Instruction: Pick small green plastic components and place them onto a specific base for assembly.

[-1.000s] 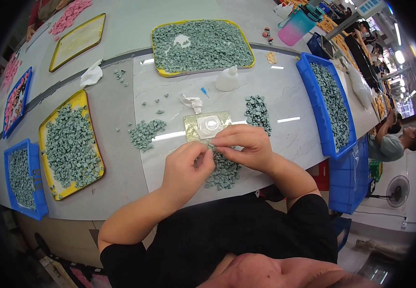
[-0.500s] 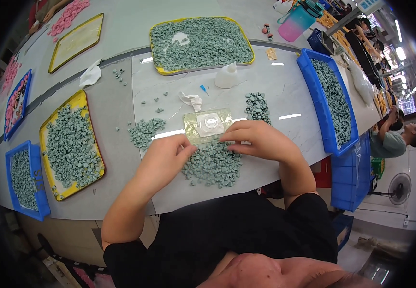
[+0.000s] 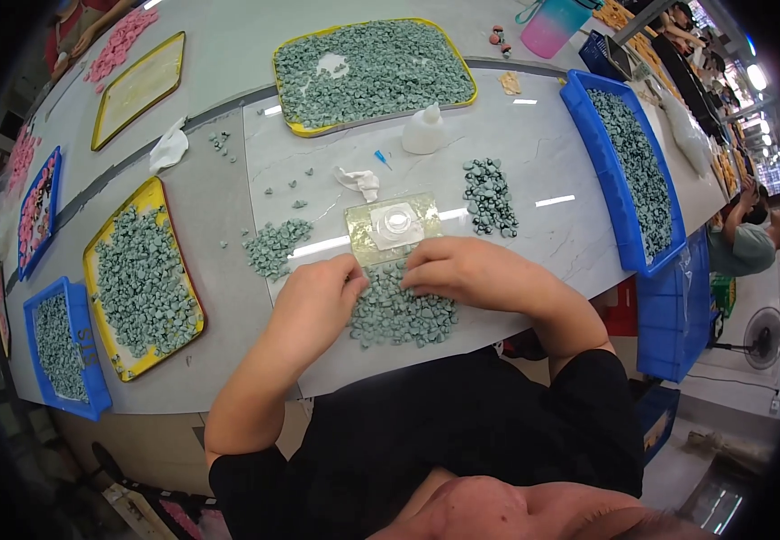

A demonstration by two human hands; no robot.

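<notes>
A loose pile of small green stone-like pieces (image 3: 403,315) lies on the table in front of me. My left hand (image 3: 316,297) is at the pile's left edge, thumb and fingers pinched together. Over the pile's upper right, my right hand (image 3: 466,274) has its fingers curled inward and closed. Whatever either hand pinches is too small or hidden to make out. Just beyond the hands lies a yellowish translucent square plate (image 3: 365,236), and a clear round-centred dish (image 3: 398,221) sits on it.
Smaller green piles flank the plate: one at left (image 3: 275,247), one darker at right (image 3: 489,196). Beyond are a white squeeze bottle (image 3: 423,130), a blue nozzle tip (image 3: 382,159) and crumpled tissue (image 3: 360,183). Yellow-rimmed trays (image 3: 201,315) and blue bins (image 3: 588,135) stand around.
My right hand's fingers have drawn together and shifted slightly left over the pile. My left hand stays by the pile's left edge, still pinched. The whole view has shifted a little.
</notes>
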